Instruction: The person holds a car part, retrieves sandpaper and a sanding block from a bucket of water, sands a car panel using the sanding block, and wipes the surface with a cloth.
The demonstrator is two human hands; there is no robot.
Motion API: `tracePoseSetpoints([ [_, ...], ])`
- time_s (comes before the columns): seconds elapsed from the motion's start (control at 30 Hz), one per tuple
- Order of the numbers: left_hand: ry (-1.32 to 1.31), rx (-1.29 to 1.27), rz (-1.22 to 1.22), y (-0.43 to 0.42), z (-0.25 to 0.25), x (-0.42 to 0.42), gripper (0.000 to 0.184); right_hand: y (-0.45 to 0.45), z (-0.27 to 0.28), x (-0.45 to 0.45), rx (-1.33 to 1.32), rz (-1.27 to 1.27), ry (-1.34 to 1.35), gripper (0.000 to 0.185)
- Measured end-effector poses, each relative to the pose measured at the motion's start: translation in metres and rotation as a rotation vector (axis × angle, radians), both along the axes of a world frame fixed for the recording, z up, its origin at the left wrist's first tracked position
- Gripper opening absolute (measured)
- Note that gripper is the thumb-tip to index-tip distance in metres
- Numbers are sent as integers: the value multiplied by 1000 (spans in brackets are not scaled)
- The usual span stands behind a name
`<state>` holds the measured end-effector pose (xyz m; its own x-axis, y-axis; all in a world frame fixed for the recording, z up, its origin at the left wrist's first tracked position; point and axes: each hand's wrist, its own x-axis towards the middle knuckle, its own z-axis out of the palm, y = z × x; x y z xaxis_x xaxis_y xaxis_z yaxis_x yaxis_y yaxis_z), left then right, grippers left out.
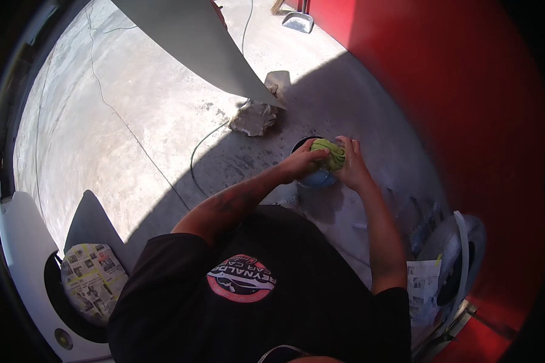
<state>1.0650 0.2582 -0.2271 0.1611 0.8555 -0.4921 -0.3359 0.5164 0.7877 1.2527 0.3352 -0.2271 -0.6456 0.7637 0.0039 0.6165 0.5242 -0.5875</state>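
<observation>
A bunched yellow-green cloth (328,153) is held between my two hands, above a dark-rimmed bucket (318,178) with something bluish in it. My left hand (304,162) presses the cloth from its left side, thumb over the front. On the other side my right hand (352,164) is curled against the cloth, fingers pointing up. The bucket stands on the concrete floor, and my hands and the cloth hide part of its inside.
A grey curved panel (212,54) juts in from the top. Below its tip lies a rough block (254,118). Cables (122,123) cross the floor. A red wall (442,109) runs along the right. A newspaper-covered wheel (94,281) is at lower left, a dustpan (298,22) at top.
</observation>
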Motion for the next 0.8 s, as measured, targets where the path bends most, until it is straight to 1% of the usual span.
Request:
tracePoseSetpoints([
  [0.03,12,25,44,-9,-18,-14,53,-10,-7,-9,-51,11,34,79],
  [0.07,23,50,87,-14,-54,-27,49,-20,-13,-19,8,12,112,70],
  [0.1,32,76,128,-21,-72,-41,45,-30,-21,-30,-133,-29,182,68],
  [0.17,253,131,113,-44,-63,-74,39,-53,-34,-52,-422,-114,312,64],
  [0.2,363,155,105,-54,-56,-91,37,-64,-35,-64,-370,-85,341,52],
  [0.3,984,59,-177,-86,-24,-142,39,-91,-26,-95,-518,-33,8,45],
  [0.33,1119,145,-232,-97,-32,-157,40,-99,-43,-102,-221,78,-2,36],
  [0.4,1382,323,-344,-118,-52,-177,42,-112,-62,-115,-18,131,-51,29],
  [0.43,1430,389,-274,-127,-53,-182,39,-116,-63,-122,80,161,-79,26],
  [0.5,1521,520,-121,-143,-53,-190,36,-122,-57,-137,43,134,-185,21],
  [0.53,1466,519,-120,-146,-53,-195,36,-123,-53,-144,22,121,-238,20],
  [0.6,1352,508,-118,-144,-49,-204,37,-116,-44,-154,53,142,-179,22],
  [0.63,1246,404,-173,-140,-39,-209,40,-110,-41,-157,68,156,-152,23],
  [0.7,1019,192,-274,-134,-17,-217,45,-91,-39,-164,-40,257,-14,23],
  [0.73,924,112,-197,-135,-13,-219,51,-80,-36,-168,-93,310,59,23],
  [0.8,775,6,-174,-137,16,-234,63,-73,-13,-178,-474,340,162,24],
])
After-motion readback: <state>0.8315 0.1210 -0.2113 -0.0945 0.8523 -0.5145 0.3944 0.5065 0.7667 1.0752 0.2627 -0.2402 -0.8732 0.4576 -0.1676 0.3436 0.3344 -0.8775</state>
